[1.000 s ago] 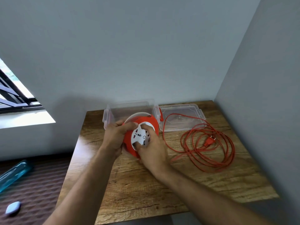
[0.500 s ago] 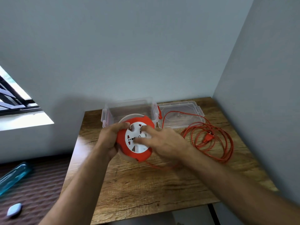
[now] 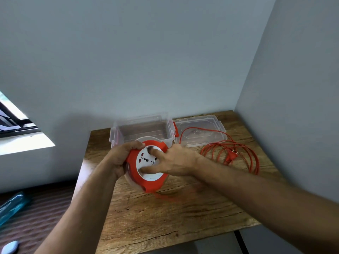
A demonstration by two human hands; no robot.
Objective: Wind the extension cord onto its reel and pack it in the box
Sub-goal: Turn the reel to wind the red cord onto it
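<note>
Mid-wind, most of the cord lies loose to the right of the reel.
Left hand (image 3: 120, 158) clamps the reel (image 3: 146, 165) rim; right hand (image 3: 172, 162) presses spread fingers on its white face. Behind the reel sits the open box (image 3: 117, 136), right of it the lid (image 3: 220, 125). The cord (image 3: 253, 162) coils nearer the right arm, unobstructed.

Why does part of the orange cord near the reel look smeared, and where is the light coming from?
In the head view, the cord trailing below the reel is motion-blurred, while the coil lying on the table stays sharp; daylight enters by the window at left, brightening its sill; the wide lens bends the table edges.
</note>
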